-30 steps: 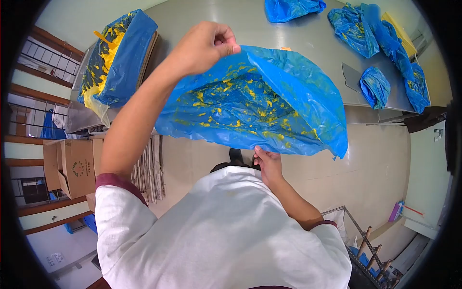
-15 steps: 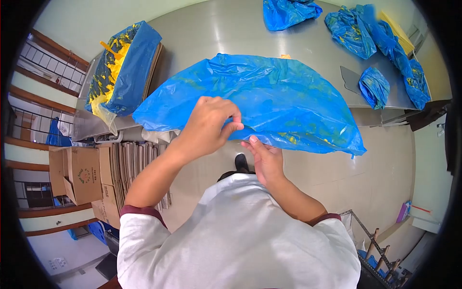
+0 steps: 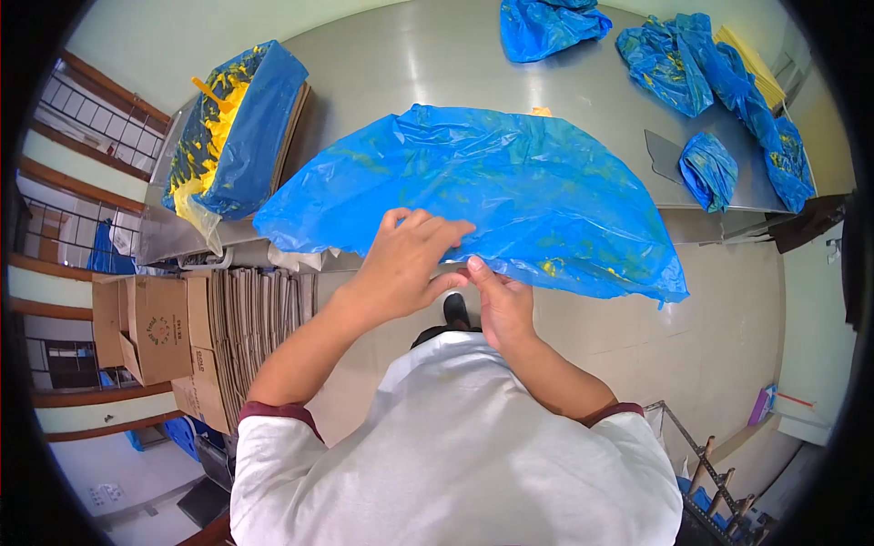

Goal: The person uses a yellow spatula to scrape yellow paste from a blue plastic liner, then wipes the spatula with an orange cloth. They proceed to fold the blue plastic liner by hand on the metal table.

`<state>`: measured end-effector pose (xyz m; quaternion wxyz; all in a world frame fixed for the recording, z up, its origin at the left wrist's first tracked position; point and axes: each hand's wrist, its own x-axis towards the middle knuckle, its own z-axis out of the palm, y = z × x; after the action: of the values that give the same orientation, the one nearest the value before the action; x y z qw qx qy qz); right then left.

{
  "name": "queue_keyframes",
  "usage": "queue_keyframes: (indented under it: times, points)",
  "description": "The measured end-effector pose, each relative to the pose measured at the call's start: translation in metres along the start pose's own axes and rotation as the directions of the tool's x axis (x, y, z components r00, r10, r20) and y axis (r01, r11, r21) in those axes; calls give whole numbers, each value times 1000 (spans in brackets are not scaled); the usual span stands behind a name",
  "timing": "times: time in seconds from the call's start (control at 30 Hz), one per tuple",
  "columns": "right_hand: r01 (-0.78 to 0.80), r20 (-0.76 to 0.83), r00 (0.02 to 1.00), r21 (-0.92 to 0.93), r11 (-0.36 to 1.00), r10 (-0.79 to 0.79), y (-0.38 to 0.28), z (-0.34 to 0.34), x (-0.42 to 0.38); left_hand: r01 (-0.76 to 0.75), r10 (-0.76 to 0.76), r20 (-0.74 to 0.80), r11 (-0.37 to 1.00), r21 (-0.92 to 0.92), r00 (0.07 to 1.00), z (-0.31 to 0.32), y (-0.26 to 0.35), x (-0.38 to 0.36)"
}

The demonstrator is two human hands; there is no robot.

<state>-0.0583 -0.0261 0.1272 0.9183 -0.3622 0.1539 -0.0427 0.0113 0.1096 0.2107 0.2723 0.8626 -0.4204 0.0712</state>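
Note:
A large blue plastic bag (image 3: 546, 182), smeared with yellow inside, lies spread over the near edge of the table and hangs toward me. My right hand (image 3: 503, 305) pinches its near edge between thumb and fingers. Just left of that pinch, my left hand (image 3: 410, 259) rests against the bag with its fingers stretched over the near edge and the thumb apart below. At the table's left end stands a box lined with blue plastic (image 3: 259, 136), holding a thick yellow mass (image 3: 229, 114) and an orange-handled tool (image 3: 209, 91).
Crumpled blue bags (image 3: 669, 68) lie at the back and right of the steel table (image 3: 364, 64), near a folded blue bag (image 3: 708, 168) and a flat grey piece (image 3: 663, 153). Stacked flattened cardboard (image 3: 259, 318) and an open carton (image 3: 159, 328) stand below left. A metal rack (image 3: 701, 460) is behind right.
My left hand has shifted slightly down and opened, its thumb and index finger moving apart. The right hand keeps its pinch, and the bag's near edge has flattened a little.

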Motion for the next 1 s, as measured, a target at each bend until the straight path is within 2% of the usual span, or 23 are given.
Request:
queue_keyframes:
  times: [0.1, 0.2, 0.3, 0.33, 0.4, 0.47, 0.53, 0.63, 0.73, 0.83, 0.93, 1.0]
  points:
    - [41, -12, 999, -16, 999, -42, 1, 2, 2, -43, 48, -43, 993, 110, 998, 11, -8, 1]
    - [69, 185, 982, -195, 978, -32, -2, -14, 5, -31, 49, -101, 985, 172, 994, 8, -11, 12]
    - [167, 280, 959, -437, 884, -43, -7, -52, 12, -22, 76, -196, 964, 266, 978, -14, -11, 42]
    - [146, 236, 971, -492, 858, -29, -8, -73, 13, -17, 91, -232, 953, 304, 969, -25, -11, 55]
    - [93, 14, 995, -508, 856, -100, -11, -125, 18, -4, 123, -277, 919, 395, 953, -46, -17, 86]
    - [157, -317, 905, -369, 916, -283, -24, -170, 28, 23, 144, -316, 883, 469, 938, -69, -20, 118]
    - [282, -446, 793, -335, 899, -415, -56, -187, 44, -24, 229, -343, 859, 511, 911, -87, -28, 151]
    - [407, -366, 765, -362, 839, -529, -109, -165, 65, -82, 281, -333, 860, 504, 900, -107, -32, 195]
    - [358, -160, 869, -449, 819, -468, -119, -170, 102, -89, 281, -304, 849, 520, 910, -121, -22, 230]
    - [309, -38, 930, -458, 833, -366, -117, -154, 121, -77, 286, -293, 822, 564, 912, -125, -17, 261]
    - [353, -102, 911, -303, 885, -398, -104, -143, 147, -94, 303, -259, 796, 598, 917, -123, -18, 290]
    - [406, -155, 875, -285, 868, -460, -112, -125, 154, -96, 324, -280, 790, 605, 904, -121, -20, 311]
